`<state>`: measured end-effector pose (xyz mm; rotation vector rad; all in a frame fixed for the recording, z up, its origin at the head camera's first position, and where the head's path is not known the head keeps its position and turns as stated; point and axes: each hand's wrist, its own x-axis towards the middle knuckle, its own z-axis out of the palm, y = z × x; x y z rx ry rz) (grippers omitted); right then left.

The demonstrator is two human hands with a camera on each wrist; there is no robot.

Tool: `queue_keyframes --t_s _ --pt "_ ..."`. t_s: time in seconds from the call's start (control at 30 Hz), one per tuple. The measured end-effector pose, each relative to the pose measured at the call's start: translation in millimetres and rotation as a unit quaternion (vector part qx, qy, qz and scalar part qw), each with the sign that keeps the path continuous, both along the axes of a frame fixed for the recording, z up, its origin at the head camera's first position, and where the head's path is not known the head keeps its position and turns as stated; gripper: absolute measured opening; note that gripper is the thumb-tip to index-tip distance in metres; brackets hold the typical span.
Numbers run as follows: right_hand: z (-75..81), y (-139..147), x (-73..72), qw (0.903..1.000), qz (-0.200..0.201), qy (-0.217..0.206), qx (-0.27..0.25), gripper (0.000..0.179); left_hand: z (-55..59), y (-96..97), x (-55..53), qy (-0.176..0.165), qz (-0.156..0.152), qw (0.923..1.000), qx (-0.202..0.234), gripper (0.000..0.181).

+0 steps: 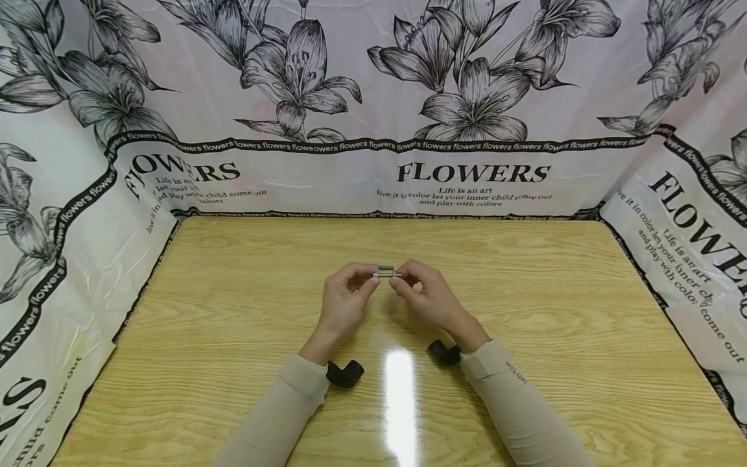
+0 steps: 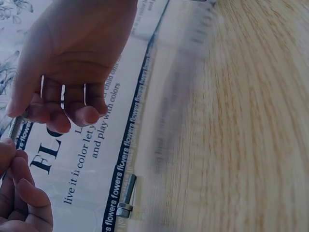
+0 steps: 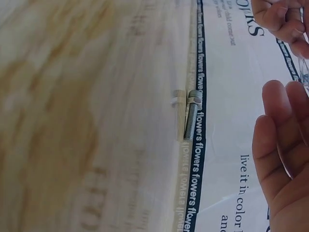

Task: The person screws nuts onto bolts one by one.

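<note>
Head cam: bolt (image 1: pixel 384 275) held crosswise btwn both hands (image 1: pixel 344 301) (image 1: pixel 432 299).

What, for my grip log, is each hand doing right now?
Left hand: pinching one end of a metal bolt.
Right hand: pinching the same bolt near its other end.

**Black on white, silver on yellow**

The desk (image 1: pixel 233 292) is honey-yellow, streaked with browner woodgrain and crossed by a white glare (image 1: pixel 400 402). Around it, the cloth (image 1: pixel 327 188) is white with faint pink patches, printed with flowers (image 1: pixel 475 107) in black and grey line work, black lettering (image 1: pixel 474 173) and a black band (image 1: pixel 327 146) of white words. The held bolt (image 1: pixel 385 275) and the lying bolt (image 2: pixel 127 195) are silver-grey. The left sleeve (image 1: pixel 268 415) is beige; the right sleeve (image 1: pixel 513 402), also beige, carries small dark print (image 1: pixel 516 372).
</note>
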<state>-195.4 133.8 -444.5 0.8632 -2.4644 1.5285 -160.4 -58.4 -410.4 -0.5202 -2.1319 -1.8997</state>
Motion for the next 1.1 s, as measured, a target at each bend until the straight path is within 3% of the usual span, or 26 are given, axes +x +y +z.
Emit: queue_keyframes --t_s 0.4,0.53,0.63,0.7,0.83,1.1 --pt "1.5 -1 -1.5 0.9998 0.007 0.019 0.009 0.006 -1.0 -0.3 0.3 -0.013 -0.009 0.9999 0.001 0.013" --pt "23.3 -5 9.7 0.9995 0.002 0.024 0.022 0.016 -1.4 0.3 0.8 -0.016 -0.012 0.9998 0.0 0.013" --pt "39.0 -9 19.3 0.9999 0.002 0.002 0.015 0.01 -1.7 0.3 0.9 -0.013 -0.011 0.9998 0.003 0.012" --pt "37.4 -8 19.8 0.9999 0.004 -0.013 0.004 0.01 -1.5 0.0 0.9 -0.012 -0.009 0.9999 0.003 0.012" --pt "35.5 -8 20.3 0.9996 0.015 -0.02 -0.014 0.028 -1.2 -0.6 1.1 -0.013 -0.005 0.9999 0.0 0.012" --pt "36.4 -9 19.7 0.9997 0.013 0.023 0.0 0.012 -2.4 -0.5 0.6 0.005 -0.012 0.9999 0.0 0.012"
